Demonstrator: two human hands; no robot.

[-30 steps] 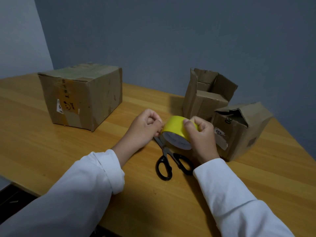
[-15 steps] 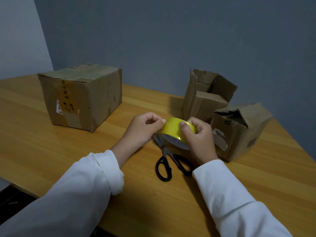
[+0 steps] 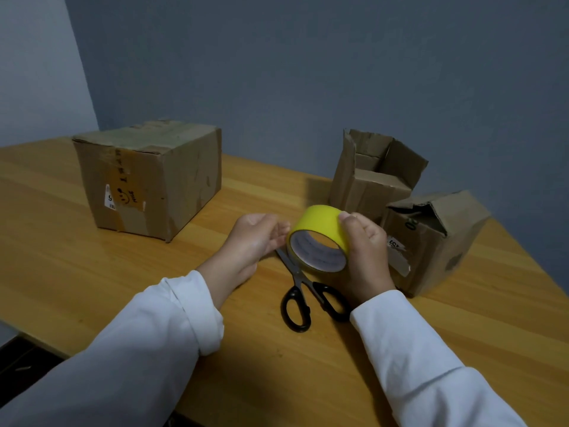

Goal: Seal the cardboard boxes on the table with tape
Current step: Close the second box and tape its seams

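Tape roll has tipped its hollow core toward me since a second ago, above the scissors; I judge I'm hunting the loose end. My right hand grips it. My left hand has uncurled, fingers relaxed, touching its left edge.

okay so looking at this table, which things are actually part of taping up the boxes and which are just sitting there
For the job: yellow tape roll gripped by right hand, scissors, large box, open box, torn box.
Just there: wooden table, grey wall.
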